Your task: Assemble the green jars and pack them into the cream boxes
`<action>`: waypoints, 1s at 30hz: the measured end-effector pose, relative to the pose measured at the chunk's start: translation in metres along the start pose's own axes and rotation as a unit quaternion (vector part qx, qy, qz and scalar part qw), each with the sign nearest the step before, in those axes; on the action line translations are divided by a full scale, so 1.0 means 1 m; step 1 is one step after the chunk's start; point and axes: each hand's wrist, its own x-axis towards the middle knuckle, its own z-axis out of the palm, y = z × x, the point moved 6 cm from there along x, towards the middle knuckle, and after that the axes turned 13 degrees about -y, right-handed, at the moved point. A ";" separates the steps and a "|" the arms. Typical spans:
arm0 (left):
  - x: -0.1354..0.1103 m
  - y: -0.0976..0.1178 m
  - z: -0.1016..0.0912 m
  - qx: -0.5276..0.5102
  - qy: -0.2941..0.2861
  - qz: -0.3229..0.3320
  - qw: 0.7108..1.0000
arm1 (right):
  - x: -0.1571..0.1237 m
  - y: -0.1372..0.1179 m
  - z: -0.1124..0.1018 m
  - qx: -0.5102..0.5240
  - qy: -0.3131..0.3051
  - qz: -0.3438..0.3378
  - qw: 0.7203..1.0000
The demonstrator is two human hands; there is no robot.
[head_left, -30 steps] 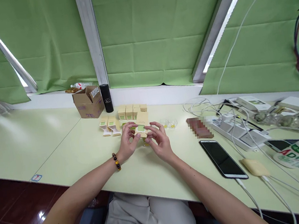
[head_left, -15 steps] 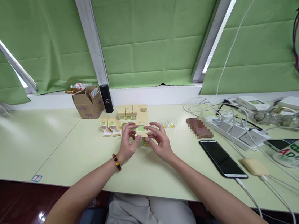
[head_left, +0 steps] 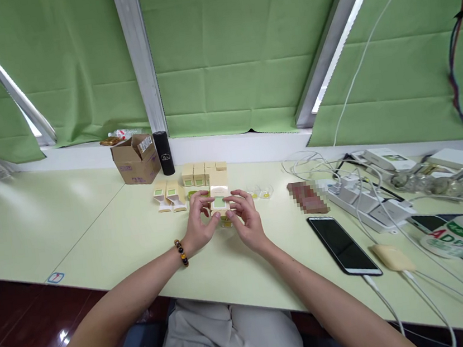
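Your table has its near edge just above your lap, and its back edge meets the white sill. Leftward the top runs wide, with the carton and black flask set well back. Rightward is tighter: the phone lies beyond your forearm, next to the power strip and its loose cables.

Two open boxes stand just left of the work, a row of boxes sits behind, and two clear cups rest beyond your right fingers.

Your left hand and right hand are half curled, thumbs and fingertips pinching the small box from both sides, in front of you, its green panel facing you.
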 end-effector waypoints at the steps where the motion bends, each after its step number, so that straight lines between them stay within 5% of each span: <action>1: 0.000 0.001 0.000 0.002 0.001 -0.001 1.000 | 0.000 0.000 0.000 -0.004 -0.002 0.001 1.000; 20: 0.001 0.007 -0.002 0.012 -0.020 0.039 0.999 | -0.002 -0.007 -0.001 -0.041 0.007 -0.032 0.999; 30: -0.001 -0.003 -0.003 0.055 0.028 0.031 0.998 | 0.000 0.001 -0.001 -0.019 0.010 -0.008 1.000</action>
